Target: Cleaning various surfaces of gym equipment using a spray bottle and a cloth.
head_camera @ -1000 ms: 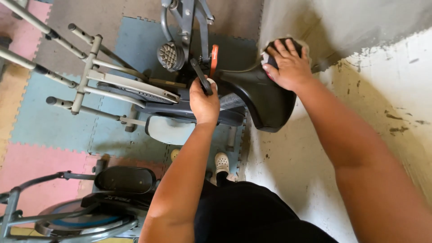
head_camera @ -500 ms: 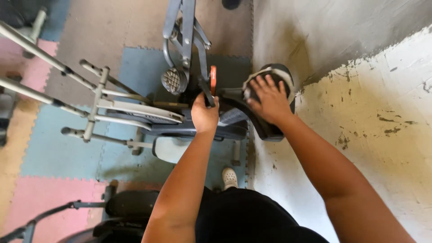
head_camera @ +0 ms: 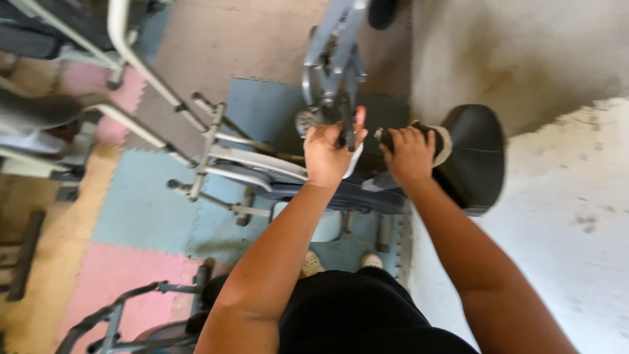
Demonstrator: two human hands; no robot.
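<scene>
My left hand (head_camera: 331, 154) is shut around a dark lever with an orange-red tip (head_camera: 359, 118), just below the grey upright frame (head_camera: 334, 52) of an exercise machine. My right hand (head_camera: 409, 154) is close beside it and presses a light-coloured cloth (head_camera: 445, 141) onto the narrow end of the black padded seat (head_camera: 475, 164). The wide part of the seat sticks out to the right of that hand. My shoes (head_camera: 311, 262) show on the floor below.
Grey metal bars and a footplate (head_camera: 216, 151) of the machine stretch left over blue (head_camera: 151, 210) and pink foam mats (head_camera: 131, 275). Another machine's dark frame (head_camera: 111, 321) lies at the bottom left. A worn pale wall (head_camera: 563, 216) runs along the right.
My right hand with the cloth has slid from the wide end of the seat to its narrow end, next to my left hand. My left hand keeps its hold on the lever.
</scene>
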